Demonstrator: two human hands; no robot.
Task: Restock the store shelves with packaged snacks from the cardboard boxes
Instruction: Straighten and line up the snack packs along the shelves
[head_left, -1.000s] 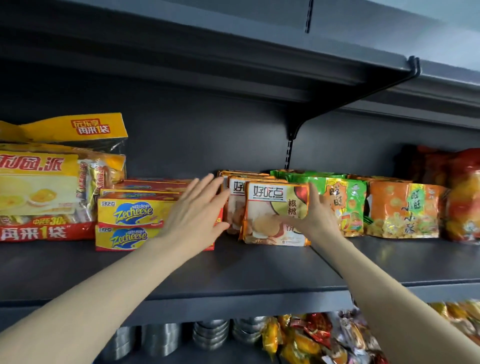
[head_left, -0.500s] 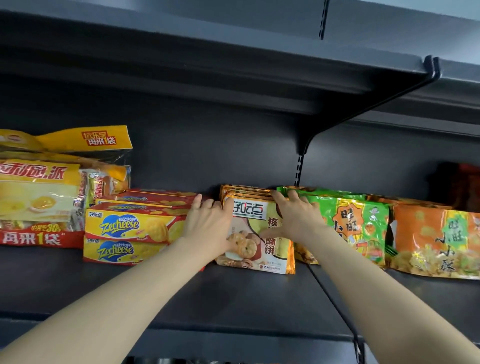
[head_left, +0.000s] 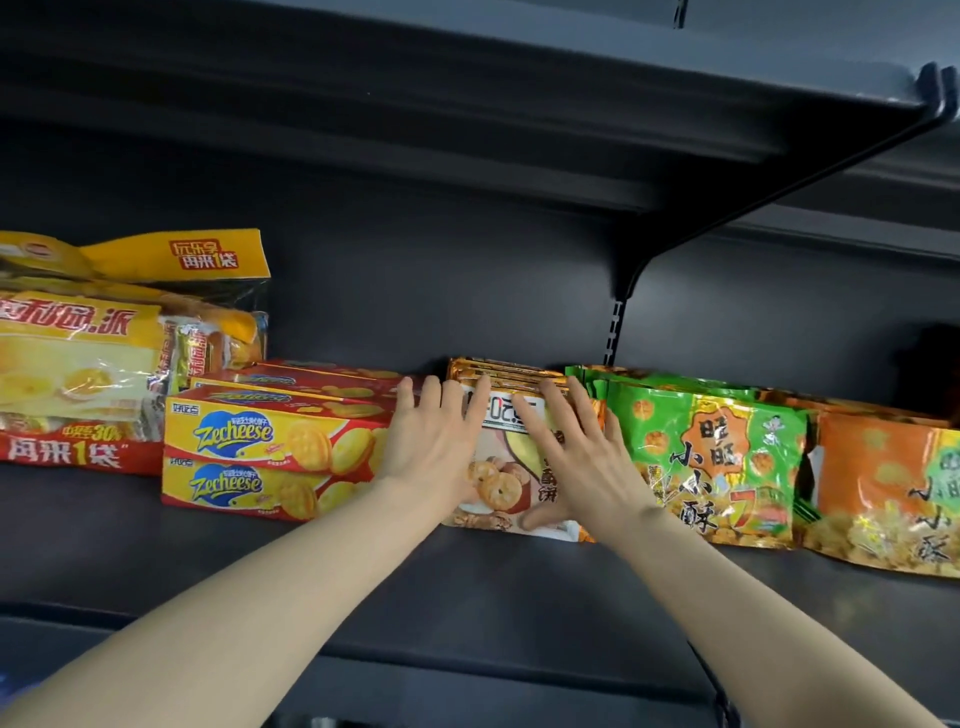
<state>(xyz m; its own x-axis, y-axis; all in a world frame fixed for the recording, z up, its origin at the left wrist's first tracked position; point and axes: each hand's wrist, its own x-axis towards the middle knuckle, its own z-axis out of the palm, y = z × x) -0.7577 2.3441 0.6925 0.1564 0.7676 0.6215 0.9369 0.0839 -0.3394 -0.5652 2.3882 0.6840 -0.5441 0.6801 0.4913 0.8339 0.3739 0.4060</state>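
Dark grey metal shelf (head_left: 467, 587) runs across the view, with another shelf above it on a black bracket (head_left: 769, 202). Both hands press flat on a row of orange biscuit packs (head_left: 498, 488) standing upright near the back wall. Left hand (head_left: 434, 447) has straight, spread fingers lying on the front pack's left side and top edge; it grips nothing. Right hand (head_left: 576, 457) also lies flat, fingers fanned up over the pack's top right, thumb low on its front. Just left of the left fingers sit stacked cheese cracker boxes (head_left: 260, 452), and beyond them yellow cake bags (head_left: 83, 364). Just right of the right fingers stand green snack bags (head_left: 717, 452), then orange snack bags (head_left: 888, 483).
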